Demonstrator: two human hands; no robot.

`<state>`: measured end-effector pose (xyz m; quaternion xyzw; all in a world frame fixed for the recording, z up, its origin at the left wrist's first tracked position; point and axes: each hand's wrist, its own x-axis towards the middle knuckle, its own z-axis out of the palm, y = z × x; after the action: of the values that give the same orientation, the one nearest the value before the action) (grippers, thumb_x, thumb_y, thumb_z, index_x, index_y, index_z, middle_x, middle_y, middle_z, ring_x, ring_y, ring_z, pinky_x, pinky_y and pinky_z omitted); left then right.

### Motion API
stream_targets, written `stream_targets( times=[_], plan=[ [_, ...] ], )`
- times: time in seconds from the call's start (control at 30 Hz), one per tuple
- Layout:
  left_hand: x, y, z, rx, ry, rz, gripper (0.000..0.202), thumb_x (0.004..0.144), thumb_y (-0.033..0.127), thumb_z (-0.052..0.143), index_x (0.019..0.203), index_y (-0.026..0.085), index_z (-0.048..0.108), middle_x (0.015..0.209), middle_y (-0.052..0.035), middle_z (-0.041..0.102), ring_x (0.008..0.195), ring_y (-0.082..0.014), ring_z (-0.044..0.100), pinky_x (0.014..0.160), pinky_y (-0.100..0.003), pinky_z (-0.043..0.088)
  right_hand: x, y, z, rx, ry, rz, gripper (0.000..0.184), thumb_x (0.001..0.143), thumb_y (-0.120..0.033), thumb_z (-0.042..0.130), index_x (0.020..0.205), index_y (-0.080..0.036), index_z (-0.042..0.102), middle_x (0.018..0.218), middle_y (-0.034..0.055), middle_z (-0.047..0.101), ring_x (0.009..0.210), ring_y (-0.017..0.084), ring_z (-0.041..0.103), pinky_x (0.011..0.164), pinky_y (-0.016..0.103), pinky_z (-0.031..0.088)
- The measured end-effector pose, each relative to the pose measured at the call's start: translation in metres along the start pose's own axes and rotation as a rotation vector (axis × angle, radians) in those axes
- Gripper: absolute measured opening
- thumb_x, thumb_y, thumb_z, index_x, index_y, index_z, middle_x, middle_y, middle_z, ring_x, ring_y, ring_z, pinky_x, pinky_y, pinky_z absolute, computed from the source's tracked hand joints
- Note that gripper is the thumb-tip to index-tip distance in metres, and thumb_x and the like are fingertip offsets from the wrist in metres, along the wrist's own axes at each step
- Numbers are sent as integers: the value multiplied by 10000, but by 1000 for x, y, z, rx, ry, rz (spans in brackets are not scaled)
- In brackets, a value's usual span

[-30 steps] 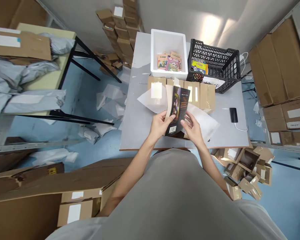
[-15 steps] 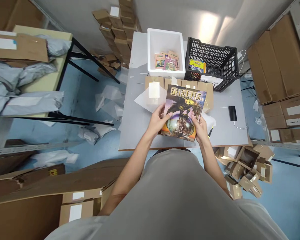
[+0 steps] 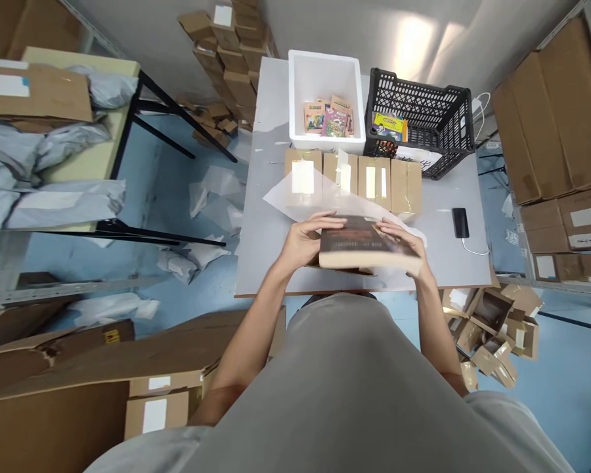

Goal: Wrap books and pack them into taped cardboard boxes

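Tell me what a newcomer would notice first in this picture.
First, the thick dark-covered paperback book, gripped flat between the left hand and the right hand at the near edge of the grey table. Behind it lies a row of brown cardboard boxes, then a white foam box beside a black plastic crate at the far edge.

The book (image 3: 364, 246) hides most of the right hand (image 3: 398, 231), its cover print blurred.

glossy paper book (image 3: 367, 243), perhaps waxy sheet (image 3: 300, 197)
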<state>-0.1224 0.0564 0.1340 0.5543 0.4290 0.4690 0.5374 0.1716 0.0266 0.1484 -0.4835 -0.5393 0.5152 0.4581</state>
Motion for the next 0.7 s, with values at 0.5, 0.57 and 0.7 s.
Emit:
stream_targets(
  times=[0.5,0.57,0.7],
  plan=[
    [1,-9,5,-40,7,-143,708,902,570,900,1507,236,747,1192,-85,878,1091,-280,826,1011,-422,674,-4,19,-11,-106,91,63,786,1008,-726,739,1662,-305,623,1493,92,793,1292,277,771,1212,493,585],
    [4,-9,7,-47,54,-147,517,951,544,809,1354,222,836,1308,-97,858,1256,-315,790,1129,-452,626,-1,18,-9,-122,125,72,706,1007,-756,714,1558,-313,726,1535,85,770,1383,302,730,1264,525,541],
    [7,-11,6,-232,56,-248,420,848,410,709,1127,156,894,1314,-130,857,1264,-356,789,1113,-451,624,5,13,-8,-153,144,96,610,1018,-812,646,1241,-290,871,1385,75,842,1392,321,730,1276,548,526]
  ],
)
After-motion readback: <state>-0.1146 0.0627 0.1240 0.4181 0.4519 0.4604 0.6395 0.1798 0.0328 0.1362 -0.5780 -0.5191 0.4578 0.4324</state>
